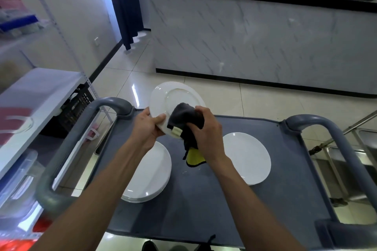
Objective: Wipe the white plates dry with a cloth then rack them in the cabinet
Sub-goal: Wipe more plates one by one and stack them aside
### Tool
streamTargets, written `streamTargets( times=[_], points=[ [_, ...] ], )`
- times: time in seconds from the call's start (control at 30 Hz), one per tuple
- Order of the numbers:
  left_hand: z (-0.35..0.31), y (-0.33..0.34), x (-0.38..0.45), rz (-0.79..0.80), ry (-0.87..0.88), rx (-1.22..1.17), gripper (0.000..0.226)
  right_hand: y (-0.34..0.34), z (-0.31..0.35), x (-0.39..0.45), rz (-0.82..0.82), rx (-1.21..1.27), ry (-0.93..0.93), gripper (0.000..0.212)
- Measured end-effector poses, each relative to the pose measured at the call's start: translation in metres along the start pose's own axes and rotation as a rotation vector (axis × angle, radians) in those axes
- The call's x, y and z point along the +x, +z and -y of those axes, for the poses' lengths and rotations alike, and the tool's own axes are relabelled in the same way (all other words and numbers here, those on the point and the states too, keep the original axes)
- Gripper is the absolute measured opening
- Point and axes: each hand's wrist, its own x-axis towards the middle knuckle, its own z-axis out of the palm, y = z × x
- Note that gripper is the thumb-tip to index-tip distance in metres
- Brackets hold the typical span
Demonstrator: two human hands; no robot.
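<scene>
Under my right hand fingers, bunched cloth presses the plate; left hand pinches rim; I'd wipe outward, grip firm.

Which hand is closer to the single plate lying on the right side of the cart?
Right. The right hand, gripping the cloth, is just left of the single plate. The left hand holds the raised plate farther left.

Glossy glazed white plate, soft dark cloth, matt grey plastic cart, shiny floor tiles.
</scene>
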Motion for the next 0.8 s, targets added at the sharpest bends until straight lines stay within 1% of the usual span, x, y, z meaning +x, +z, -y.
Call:
streamTargets(
  times=[0.13,0.23,0.33,0.47,0.53,0.63,0.8],
  points=[
    [0.0,0.003,-0.008,0.032,0.059,0.065,0.035,0.013,-0.001,0.002,-0.151,0.033,-0.076,0.031],
    [0.001,0.004,-0.012,0.055,0.101,0.065,0.032,0.022,-0.008,0.006,-0.191,-0.02,-0.14,0.031],
    [0.002,0.005,-0.014,0.034,0.127,0.032,0.033,0.022,-0.012,0.002,-0.111,-0.005,-0.197,0.037],
    [0.0,0.007,-0.015,0.016,0.141,0.0,0.025,0.02,-0.014,-0.011,0.026,-0.095,-0.262,0.051],
    [0.001,0.006,-0.015,0.02,0.135,-0.005,0.026,0.021,-0.015,-0.017,0.036,-0.129,-0.286,0.051],
    [0.002,0.003,-0.016,0.051,0.113,0.017,0.034,0.024,-0.016,-0.019,0.009,-0.181,-0.322,0.048],
    [-0.003,0.003,-0.019,0.14,0.1,0.101,0.029,0.022,-0.01,-0.007,0.007,-0.205,-0.342,0.046]
  ],
)
